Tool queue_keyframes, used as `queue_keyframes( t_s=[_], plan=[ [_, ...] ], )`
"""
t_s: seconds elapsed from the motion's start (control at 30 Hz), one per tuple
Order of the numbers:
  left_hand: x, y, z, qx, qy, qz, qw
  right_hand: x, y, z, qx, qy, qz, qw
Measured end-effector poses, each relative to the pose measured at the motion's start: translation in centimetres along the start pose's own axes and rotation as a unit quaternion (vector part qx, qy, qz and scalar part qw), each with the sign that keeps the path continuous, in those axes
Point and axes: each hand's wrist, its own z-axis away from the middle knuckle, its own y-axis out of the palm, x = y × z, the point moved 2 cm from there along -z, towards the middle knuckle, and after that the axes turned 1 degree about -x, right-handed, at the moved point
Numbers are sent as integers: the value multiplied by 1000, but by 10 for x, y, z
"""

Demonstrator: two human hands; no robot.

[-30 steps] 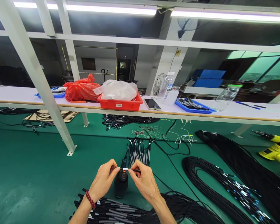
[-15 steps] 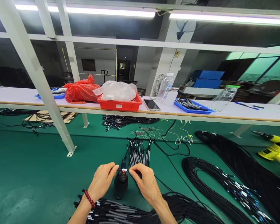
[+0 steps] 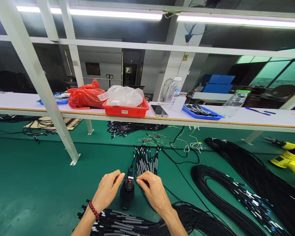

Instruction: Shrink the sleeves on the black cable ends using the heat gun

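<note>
My left hand [image 3: 109, 186], with a dark red bead bracelet at the wrist, pinches one end of a thin black cable by thumb and forefinger. Across a short gap, my right hand [image 3: 153, 191] pinches the same cable. Between them a short white sleeve [image 3: 130, 178] sits on the cable, held level. Just beneath it stands a black bottle-shaped device [image 3: 127, 196] with a ribbed neck and an orange-red glow at its top. Whether sleeve and device touch, I cannot tell. Behind the hands lies a bundle of black cables with grey sleeves [image 3: 147, 160].
More sleeved cables [image 3: 123, 226] lie nearest me. Coiled black cables [image 3: 211, 183] and a yellow power drill [image 3: 287, 159] are at right on the green surface. The raised shelf [image 3: 255, 123] carries a red bin [image 3: 125, 111], a phone [image 3: 159, 110] and a blue tray [image 3: 204, 114].
Both hands keep their pinch on the cable over the device. The white sleeve has risen very slightly; the whole view has shifted a little.
</note>
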Motion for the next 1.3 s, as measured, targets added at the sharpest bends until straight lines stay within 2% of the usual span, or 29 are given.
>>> queue_keyframes(
  t_s=[0.33,0.47,0.6,0.8,1.17,1.3],
  plan=[
    [4,0,-1,-30,31,63,997,-5,4,-4,-24,14,-30,999],
    [4,-2,1,-31,41,79,996,-8,2,-5,-7,18,-36,999],
    [3,-2,2,-7,30,53,998,-6,0,-2,14,-11,-32,999],
    [2,0,0,5,6,-7,1000,-4,-1,0,0,-16,-38,999],
    [-2,-2,1,-27,18,32,999,-6,5,-3,-50,-18,-57,997],
    [-3,-2,0,-11,12,16,1000,-4,2,-2,-45,-22,-66,997]
  ],
)
